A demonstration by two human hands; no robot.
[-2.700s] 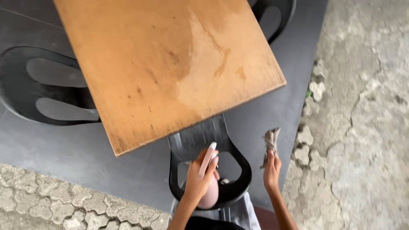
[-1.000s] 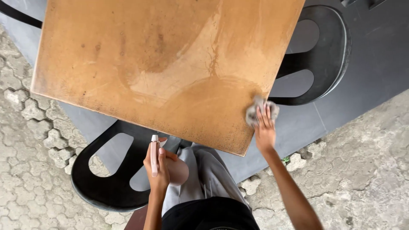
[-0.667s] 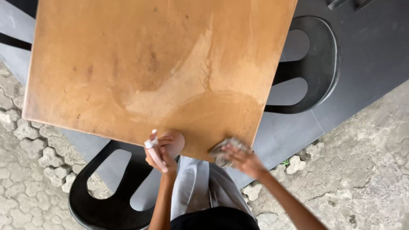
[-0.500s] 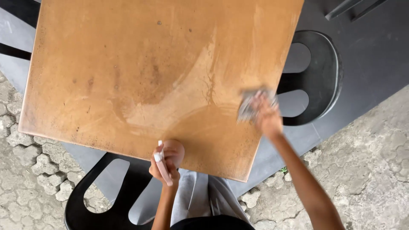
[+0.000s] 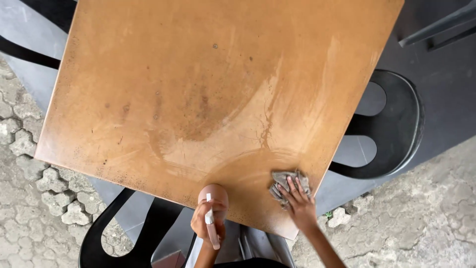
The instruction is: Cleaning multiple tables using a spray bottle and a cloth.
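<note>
Cloth [image 5: 288, 181] lies bunched near the table's [image 5: 198, 89] near right corner, pressed flat under the right hand [image 5: 299, 204], fingers spread forward over it; the left hand [image 5: 207, 224], farther left, grips a pink spray bottle [image 5: 213, 204]

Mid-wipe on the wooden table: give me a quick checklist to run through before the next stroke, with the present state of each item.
1. Right hand flat on the grey cloth: ok.
2. Cloth fully on the table top, near its right corner: ok.
3. Left hand gripping the pink spray bottle: ok.
4. Bottle's fill level: cannot tell.
5. Dark stains at the table's middle gone: not ok, they show beyond the wet arc.
6. Black chair clear of the cloth: ok.
</note>
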